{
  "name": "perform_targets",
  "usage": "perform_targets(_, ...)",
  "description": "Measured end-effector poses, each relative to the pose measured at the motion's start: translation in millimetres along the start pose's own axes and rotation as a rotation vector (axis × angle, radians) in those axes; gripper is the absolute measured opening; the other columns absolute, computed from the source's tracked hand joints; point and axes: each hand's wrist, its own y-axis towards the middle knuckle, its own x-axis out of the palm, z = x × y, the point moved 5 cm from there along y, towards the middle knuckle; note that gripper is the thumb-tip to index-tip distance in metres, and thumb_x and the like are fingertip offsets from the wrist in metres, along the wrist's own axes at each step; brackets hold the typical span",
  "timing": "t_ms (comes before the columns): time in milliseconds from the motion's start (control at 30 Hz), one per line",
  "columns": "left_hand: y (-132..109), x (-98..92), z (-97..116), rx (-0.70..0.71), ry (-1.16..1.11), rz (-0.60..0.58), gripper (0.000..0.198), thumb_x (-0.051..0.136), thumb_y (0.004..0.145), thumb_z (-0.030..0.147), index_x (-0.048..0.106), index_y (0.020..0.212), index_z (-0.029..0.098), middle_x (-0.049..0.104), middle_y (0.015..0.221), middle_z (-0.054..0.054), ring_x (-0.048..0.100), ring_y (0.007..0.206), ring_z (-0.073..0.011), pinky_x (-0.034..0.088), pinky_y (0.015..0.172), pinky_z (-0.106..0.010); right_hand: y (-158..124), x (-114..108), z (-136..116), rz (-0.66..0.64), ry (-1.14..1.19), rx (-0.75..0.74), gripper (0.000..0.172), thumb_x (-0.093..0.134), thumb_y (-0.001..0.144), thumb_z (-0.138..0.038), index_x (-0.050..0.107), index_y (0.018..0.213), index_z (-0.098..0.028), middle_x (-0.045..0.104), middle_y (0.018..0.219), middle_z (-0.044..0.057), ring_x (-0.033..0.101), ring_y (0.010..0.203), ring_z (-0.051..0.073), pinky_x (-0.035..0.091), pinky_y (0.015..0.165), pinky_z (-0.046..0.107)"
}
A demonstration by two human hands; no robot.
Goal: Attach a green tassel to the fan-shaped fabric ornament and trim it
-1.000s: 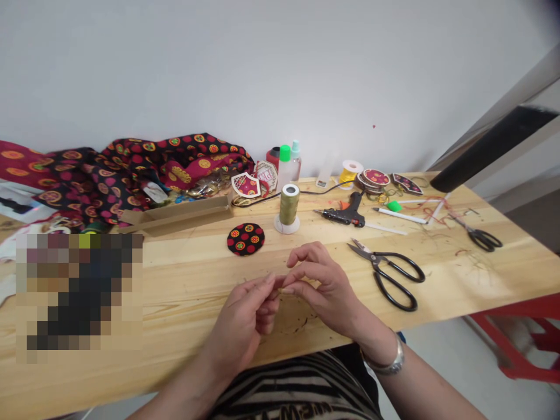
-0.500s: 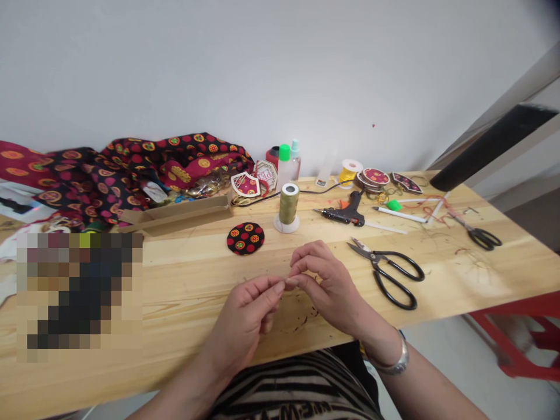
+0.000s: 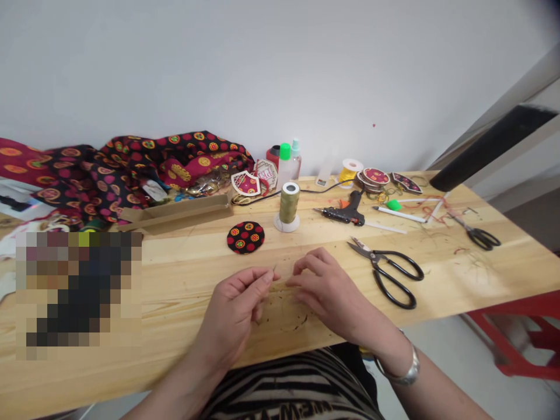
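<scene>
Near the table's front edge, my left hand [image 3: 245,300] pinches something very thin, perhaps a needle or thread, whose tip shows above the thumb. My right hand [image 3: 326,291] is just to its right, a small gap apart, with its fingers curved and thumb apart from them; I make out nothing in it. Beyond the hands stands a spool of olive thread [image 3: 289,204]. A round black patch [image 3: 245,237] with red and orange motifs lies flat to the spool's left. Large black-handled scissors [image 3: 387,271] lie open to the right of my right hand.
A glue gun [image 3: 345,211], bottles [image 3: 284,166] and a yellow spool [image 3: 349,171] are along the back. Patterned cloth [image 3: 175,157] and a cardboard tray [image 3: 188,213] lie at the left. Smaller scissors [image 3: 476,233] and a black tube [image 3: 490,149] are at the right.
My hands have come apart: the left moved slightly left, and the right loosened from the pinch and opened a little. The thin thing now shows at my left fingertips.
</scene>
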Motion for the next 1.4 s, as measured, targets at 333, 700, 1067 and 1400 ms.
perform_targets(333,3.3,0.2,-2.6,-0.007,0.009,-0.009,0.021,0.074,0.065,0.032,0.070,0.075,0.013,0.048,0.045,0.005,0.034,0.041,-0.0046,0.023,0.038,-0.016,4.6,6.4,4.1,0.094,0.030,0.030,0.016,0.058,0.080,-0.007,0.062,0.070,-0.018,0.061,0.089,0.007,0.049,0.092,0.021,0.048,0.078,0.037)
perform_targets(700,4.4,7.9,-7.1,-0.086,-0.069,-0.020,0.021,0.072,0.067,0.033,0.070,0.071,0.012,0.058,0.053,0.001,0.025,0.040,-0.0027,0.018,0.037,-0.017,-6.9,-12.8,-16.3,0.643,-0.025,0.096,0.011,0.056,0.082,-0.011,0.058,0.075,-0.020,0.062,0.068,0.004,0.055,0.065,0.016,0.042,0.060,0.032)
perform_targets(1067,5.9,8.7,-8.9,-0.133,-0.184,-0.039,0.019,0.073,0.067,0.029,0.069,0.072,0.011,0.061,0.058,-0.001,0.022,0.041,-0.0011,0.017,0.037,-0.016,-10.4,21.0,-31.7,0.309,-0.210,-0.066,0.015,0.050,0.084,-0.009,0.054,0.073,-0.018,0.061,0.068,0.005,0.049,0.065,0.017,0.033,0.060,0.034)
perform_targets(1400,6.2,7.3,-8.1,-0.095,-0.188,-0.033,0.016,0.072,0.069,0.026,0.069,0.074,0.011,0.052,0.055,0.005,0.026,0.040,0.0002,0.018,0.037,-0.014,-8.4,22.0,-29.8,0.270,-0.118,-0.034,0.014,0.049,0.086,-0.014,0.058,0.076,-0.017,0.063,0.069,0.005,0.050,0.067,0.017,0.036,0.063,0.034)
